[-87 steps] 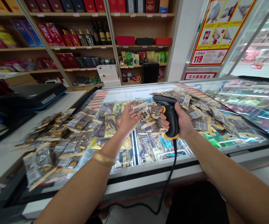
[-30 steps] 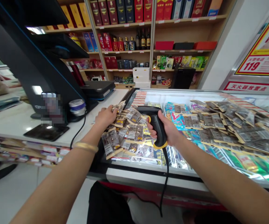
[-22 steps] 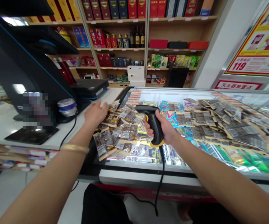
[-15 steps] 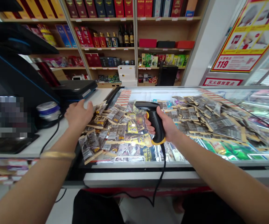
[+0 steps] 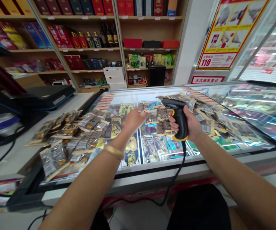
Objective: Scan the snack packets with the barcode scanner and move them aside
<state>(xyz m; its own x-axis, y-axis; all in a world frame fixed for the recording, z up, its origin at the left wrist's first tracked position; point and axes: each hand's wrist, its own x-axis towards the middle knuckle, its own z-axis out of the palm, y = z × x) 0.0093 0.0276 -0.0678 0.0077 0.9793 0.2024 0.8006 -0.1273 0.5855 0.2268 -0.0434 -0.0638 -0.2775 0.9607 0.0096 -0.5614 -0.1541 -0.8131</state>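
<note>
My right hand grips the handle of a black and yellow barcode scanner above the glass-topped freezer. A cable hangs from the scanner's base. Left of it, my left hand is over the glass, its fingers bent together and pointing right toward small snack packets; what its fingertips hold, if anything, is too small to make out. One heap of brown-edged packets lies on the left of the freezer and the counter edge. Another pile of packets lies to the right, beyond the scanner.
Black counter equipment and a round container stand on the left counter. Shelves with boxes and bottles rise behind the freezer. The scanner cable droops over the front edge.
My left hand has moved right, from the left packet heap to near the middle of the freezer. The view has turned to the right. My right hand still holds the scanner.
</note>
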